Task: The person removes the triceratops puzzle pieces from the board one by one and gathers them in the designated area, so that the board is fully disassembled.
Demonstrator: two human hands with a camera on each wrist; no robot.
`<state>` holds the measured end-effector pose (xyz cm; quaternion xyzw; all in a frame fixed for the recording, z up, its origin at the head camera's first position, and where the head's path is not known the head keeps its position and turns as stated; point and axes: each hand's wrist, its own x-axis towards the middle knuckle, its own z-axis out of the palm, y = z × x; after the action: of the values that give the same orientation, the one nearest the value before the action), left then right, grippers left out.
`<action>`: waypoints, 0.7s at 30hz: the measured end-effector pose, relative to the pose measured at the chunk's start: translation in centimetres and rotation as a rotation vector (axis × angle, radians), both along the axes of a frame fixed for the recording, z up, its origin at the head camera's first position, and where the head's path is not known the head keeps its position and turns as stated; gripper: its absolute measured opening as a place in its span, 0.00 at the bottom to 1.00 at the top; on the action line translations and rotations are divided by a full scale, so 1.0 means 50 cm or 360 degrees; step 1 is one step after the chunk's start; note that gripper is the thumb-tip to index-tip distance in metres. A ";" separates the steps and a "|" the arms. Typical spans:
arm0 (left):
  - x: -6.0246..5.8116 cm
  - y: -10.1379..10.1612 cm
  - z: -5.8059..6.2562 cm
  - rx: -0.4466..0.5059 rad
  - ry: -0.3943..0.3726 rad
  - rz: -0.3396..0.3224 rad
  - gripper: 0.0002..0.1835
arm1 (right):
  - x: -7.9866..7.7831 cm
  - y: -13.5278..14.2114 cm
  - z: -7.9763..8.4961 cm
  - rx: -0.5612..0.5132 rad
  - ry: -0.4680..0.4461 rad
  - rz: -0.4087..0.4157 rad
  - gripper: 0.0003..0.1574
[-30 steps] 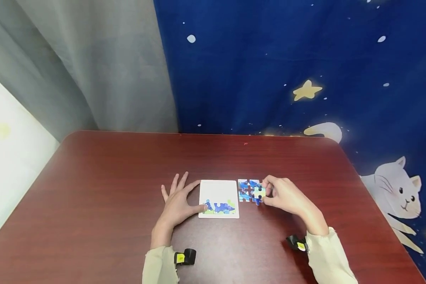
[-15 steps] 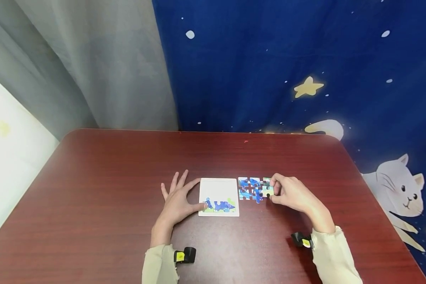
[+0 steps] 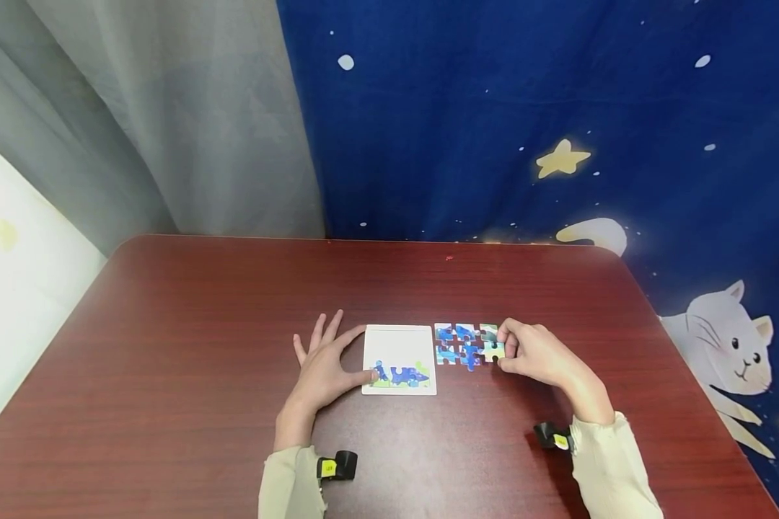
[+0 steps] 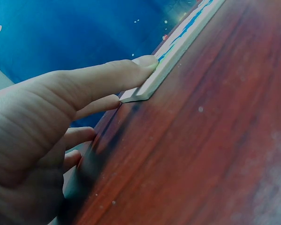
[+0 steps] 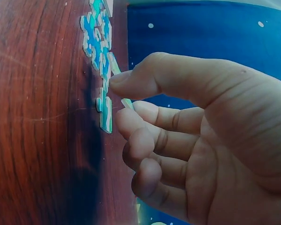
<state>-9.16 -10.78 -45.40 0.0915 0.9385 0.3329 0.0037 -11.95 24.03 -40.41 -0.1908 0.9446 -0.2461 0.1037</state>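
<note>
In the head view a white square puzzle tray lies on the table, with blue and green pieces filling its lower part. My left hand is at its left side, fingers spread; the thumb presses on the lower left corner and the index fingertip touches the upper left. My right hand pinches a pale yellow-green puzzle piece between thumb and fingers. The right wrist view shows that piece tilted, just above the loose pieces. Loose blue puzzle pieces lie right of the tray in two rows.
The dark red table extends around both hands. Behind it hang a grey curtain and a blue starry curtain. A black wrist camera sits on the left wrist, another camera on the right.
My right hand has moved right with the pinched piece, from over the blue pieces to the row's right end, uncovering a blue piece and a greenish one. The left hand stays at the tray.
</note>
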 end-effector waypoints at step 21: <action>-0.002 -0.003 -0.002 0.0005 0.0009 -0.0001 0.43 | -0.007 0.005 -0.010 -0.0006 -0.0041 0.0000 0.16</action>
<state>-9.25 -10.92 -45.49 0.0927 0.9380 0.3340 0.0010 -12.28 24.30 -40.92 -0.1878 0.9427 -0.2504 0.1154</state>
